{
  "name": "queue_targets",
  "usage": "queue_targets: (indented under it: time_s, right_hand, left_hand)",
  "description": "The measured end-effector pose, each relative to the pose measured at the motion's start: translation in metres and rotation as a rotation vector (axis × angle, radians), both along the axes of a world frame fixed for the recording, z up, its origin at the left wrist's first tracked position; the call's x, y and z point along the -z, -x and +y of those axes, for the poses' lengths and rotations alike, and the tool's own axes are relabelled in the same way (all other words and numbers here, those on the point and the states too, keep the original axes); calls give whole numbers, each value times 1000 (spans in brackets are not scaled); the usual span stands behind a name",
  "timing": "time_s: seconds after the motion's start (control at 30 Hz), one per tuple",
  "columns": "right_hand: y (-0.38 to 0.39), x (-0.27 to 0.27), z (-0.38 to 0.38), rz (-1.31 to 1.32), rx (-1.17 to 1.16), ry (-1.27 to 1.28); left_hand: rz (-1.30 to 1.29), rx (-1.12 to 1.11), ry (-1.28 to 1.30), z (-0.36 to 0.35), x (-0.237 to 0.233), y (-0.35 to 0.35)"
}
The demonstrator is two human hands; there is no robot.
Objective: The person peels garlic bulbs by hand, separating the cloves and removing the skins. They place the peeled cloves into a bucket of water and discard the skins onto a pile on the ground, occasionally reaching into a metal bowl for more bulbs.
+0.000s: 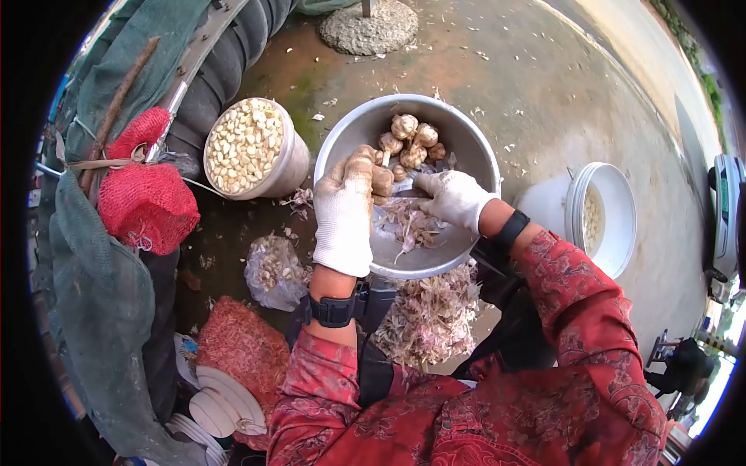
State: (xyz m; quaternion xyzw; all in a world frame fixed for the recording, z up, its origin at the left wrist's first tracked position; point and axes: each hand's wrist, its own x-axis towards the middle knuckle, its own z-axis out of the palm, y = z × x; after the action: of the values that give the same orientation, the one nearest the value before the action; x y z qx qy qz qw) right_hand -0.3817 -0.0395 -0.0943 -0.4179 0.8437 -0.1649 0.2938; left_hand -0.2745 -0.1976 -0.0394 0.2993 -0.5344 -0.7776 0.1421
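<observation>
Garlic bulbs (pixel 426 134) in a metal basin (pixel 477 149)
They lie just beyond the curled left hand (pixel 347 198) and right hand (pixel 454 200); cannot tell what's grasped.

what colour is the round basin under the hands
Silvery grey: the metal-looking basin shows best in the head view.

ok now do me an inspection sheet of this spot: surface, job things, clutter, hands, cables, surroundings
Surface: ground stained, scattered with pale bits.
Job's things: basin holds garlic bulbs at its far side, loose peel nearer; left pail and right pail hold pale cloves.
Clutter: peel heap just below the basin, clear bag, red net bag.
Hands: left hand and right hand gloved, both at the basin; grips unclear.
Cables: nothing seen.
Surroundings: car at far right, concrete base beyond the basin.
</observation>
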Motion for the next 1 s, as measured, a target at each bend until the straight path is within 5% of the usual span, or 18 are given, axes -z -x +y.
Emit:
queue_targets:
  time_s: [0.13, 0.23, 0.37, 0.7, 0.83, 0.97, 1.0]
  right_hand:
    - [28, -12, -20, 68, 369, 105]
    - [49, 4, -42, 239, 407, 120]
    - [50, 6, -64, 206, 365, -88]
    - [57, -1, -61, 201, 446, -26]
    - [46, 1, -32, -665, 756, 656]
    - [2, -50, -4, -818, 797, 507]
    - [-13, -52, -3, -957, 784, 700]
  left_hand:
    - [37, -51, -24, -6, -3, 4]
    - [38, -47, -12, -11, -2, 6]
    - [9, -26, 5, -16, 1, 10]
    - [83, -49, -80, -23, 11, 14]
    - [38, -108, -54, -17, 22, 14]
    - [-91, 22, -268, 13, 29, 18]
    - [-99, 54, -373, 23, 32, 18]
